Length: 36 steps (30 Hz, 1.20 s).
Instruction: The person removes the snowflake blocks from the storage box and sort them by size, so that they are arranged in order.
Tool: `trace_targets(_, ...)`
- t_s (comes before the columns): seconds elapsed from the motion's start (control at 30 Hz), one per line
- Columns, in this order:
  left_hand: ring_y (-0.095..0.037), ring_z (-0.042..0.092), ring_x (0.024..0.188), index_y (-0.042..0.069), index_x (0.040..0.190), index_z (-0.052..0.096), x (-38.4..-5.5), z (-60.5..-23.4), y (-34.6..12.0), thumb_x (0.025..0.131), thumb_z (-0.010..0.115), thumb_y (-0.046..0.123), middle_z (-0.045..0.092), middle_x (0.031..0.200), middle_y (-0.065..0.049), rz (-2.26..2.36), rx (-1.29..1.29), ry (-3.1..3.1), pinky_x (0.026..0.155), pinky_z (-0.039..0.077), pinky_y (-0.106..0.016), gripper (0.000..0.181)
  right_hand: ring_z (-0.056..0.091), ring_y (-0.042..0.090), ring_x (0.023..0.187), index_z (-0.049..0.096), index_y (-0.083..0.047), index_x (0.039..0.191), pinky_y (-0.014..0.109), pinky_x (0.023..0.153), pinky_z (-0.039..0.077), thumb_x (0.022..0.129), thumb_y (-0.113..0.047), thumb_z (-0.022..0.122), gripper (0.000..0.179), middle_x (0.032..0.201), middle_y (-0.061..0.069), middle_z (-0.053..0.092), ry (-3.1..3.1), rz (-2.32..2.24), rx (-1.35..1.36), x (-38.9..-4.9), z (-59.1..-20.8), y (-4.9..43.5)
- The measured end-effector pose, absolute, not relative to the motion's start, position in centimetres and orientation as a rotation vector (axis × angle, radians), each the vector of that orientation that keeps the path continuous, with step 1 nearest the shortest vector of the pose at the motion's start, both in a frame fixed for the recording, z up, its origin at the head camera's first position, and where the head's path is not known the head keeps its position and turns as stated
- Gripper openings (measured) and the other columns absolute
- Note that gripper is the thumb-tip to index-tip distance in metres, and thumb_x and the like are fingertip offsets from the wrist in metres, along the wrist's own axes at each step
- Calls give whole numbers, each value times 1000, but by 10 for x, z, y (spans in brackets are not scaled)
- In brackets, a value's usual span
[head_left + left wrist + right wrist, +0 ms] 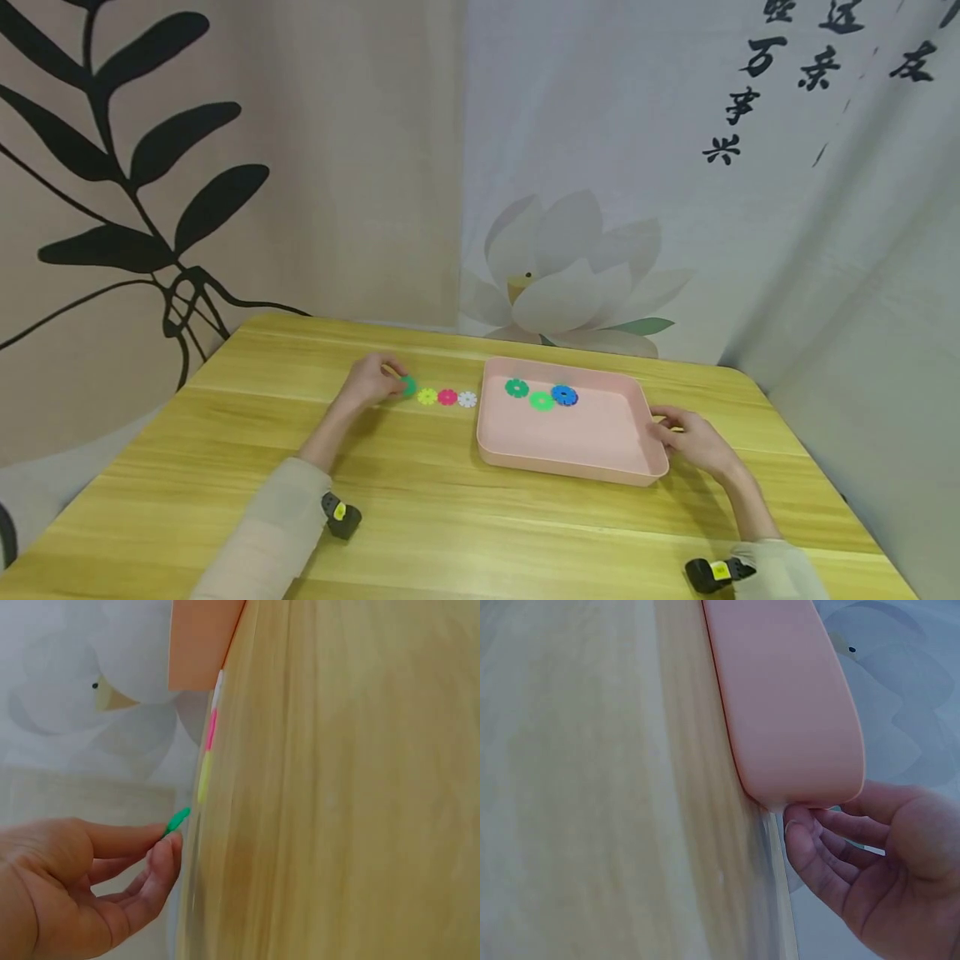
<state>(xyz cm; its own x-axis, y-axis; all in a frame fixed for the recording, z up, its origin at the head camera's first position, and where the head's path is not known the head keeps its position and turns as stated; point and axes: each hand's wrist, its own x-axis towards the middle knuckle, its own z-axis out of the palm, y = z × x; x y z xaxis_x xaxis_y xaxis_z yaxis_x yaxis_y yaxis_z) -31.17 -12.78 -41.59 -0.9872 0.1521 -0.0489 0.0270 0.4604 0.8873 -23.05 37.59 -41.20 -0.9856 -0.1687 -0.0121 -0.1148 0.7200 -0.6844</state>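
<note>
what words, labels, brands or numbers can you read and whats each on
"万事兴": down the pale curtain
"亲": on the curtain, right of that
"友": farther right, same curtain
Characters cut off at the top edge: not reliably readable
Yellow labels on both black wrist devices: too small to read
Pink tray, discs: none visible

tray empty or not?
Not empty: in the head view, two green discs and at least one blue disc lie inside the tray.

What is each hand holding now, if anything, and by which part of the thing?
The left hand pinches a green disc by one edge; the right hand grips the pink tray at its right side wall.
</note>
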Motion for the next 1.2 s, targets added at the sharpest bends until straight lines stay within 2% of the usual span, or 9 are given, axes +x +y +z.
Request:
trace_targets(0.23,-14,63,63,-12,109,61,-311,-414,-132,91,67,-5,66,85,-18,1520,125,2532,62,55,-23,20,59,19,80,44,16,140,31,67,55,105,-16,57,50,99,12,62,2834,-1141,-227,-230,-413,375)
trace_targets(0.4,-12,60,58,-11,109,61,-311,-415,-133,91,69,-3,68,78,-15,1433,137,2573,60,52,-23,21,59,18,79,44,16,140,29,66,54,105,-16,56,49,99,12,63,2834,-1142,-229,-230,-414,376)
trace_targets(0.6,-12,58,56,-11,110,59,-311,-413,-132,92,69,-2,66,74,-13,1387,174,2588,59,51,-23,23,59,19,79,44,16,140,28,66,53,104,-16,57,50,99,11,63,2842,-1133,-233,-230,-413,375)
trace_targets(0.87,-11,54,53,-5,102,61,-314,-414,-132,91,71,2,62,69,-9,1337,193,2605,56,47,-22,17,59,19,81,43,16,140,29,67,53,105,-18,56,51,101,12,62,2845,-1125,-230,-230,-413,376)
trace_targets(0.97,-11,53,53,-6,105,60,-313,-413,-133,92,70,3,61,67,-8,1334,213,2591,56,46,-23,19,59,20,82,44,16,140,29,67,53,105,-18,57,51,102,13,62,2846,-1125,-219,-230,-412,375)
trace_targets(1.2,-18,61,64,-7,110,59,-310,-411,-131,96,67,8,65,76,-12,1322,169,2647,64,50,-29,22,59,20,82,45,16,140,29,68,53,104,-18,57,51,101,13,63,2856,-1106,-216,-229,-411,375)
